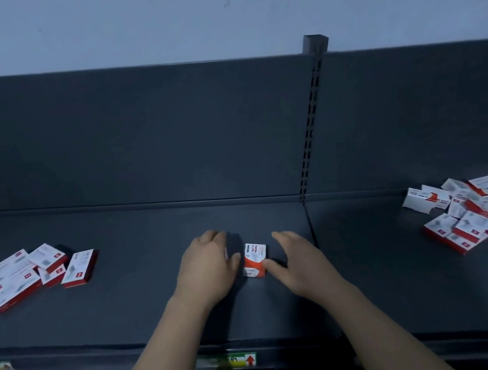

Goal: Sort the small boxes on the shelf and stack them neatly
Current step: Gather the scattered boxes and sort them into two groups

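A small red-and-white paper-clip box (255,259) lies flat in the middle of the dark shelf (144,288). My left hand (209,266) rests just left of it, thumb touching the box's left edge, fingers curled downward onto the shelf. My right hand (298,259) lies just right of it, thumb tip against the box's lower right corner, fingers stretched forward. Several white-and-red boxes (33,276) lie loosely grouped at the far left. A jumbled heap of similar boxes (480,209) covers the far right of the shelf.
The shelf's dark back panel (134,137) rises behind the boxes, with a slotted upright post (310,130) right of centre. A price label with a red arrow (237,360) sits on the shelf's front edge. Lower shelves show dimly below.
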